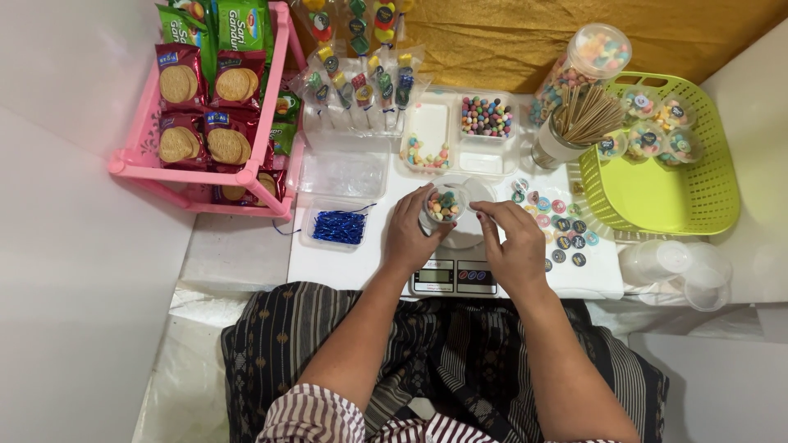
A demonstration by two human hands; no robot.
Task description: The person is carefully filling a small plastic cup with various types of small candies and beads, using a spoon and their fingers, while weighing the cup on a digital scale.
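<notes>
A small clear cup [444, 205] with colourful candies stands on a white kitchen scale [456, 264]. My left hand [410, 232] wraps around the cup from the left. My right hand [510, 243] is at the cup's right side, fingertips pinched near its rim; whether they hold a candy I cannot tell. A divided clear tray [456, 131] just beyond holds more loose candies.
A pink rack [205, 172] of biscuit packets stands at the left. A box of blue twist ties [338, 226], round stickers [565, 223], a green basket [661, 193] with filled cups, a candy jar [584, 67], wooden sticks [584, 115] and empty clear cups [675, 264] surround the scale.
</notes>
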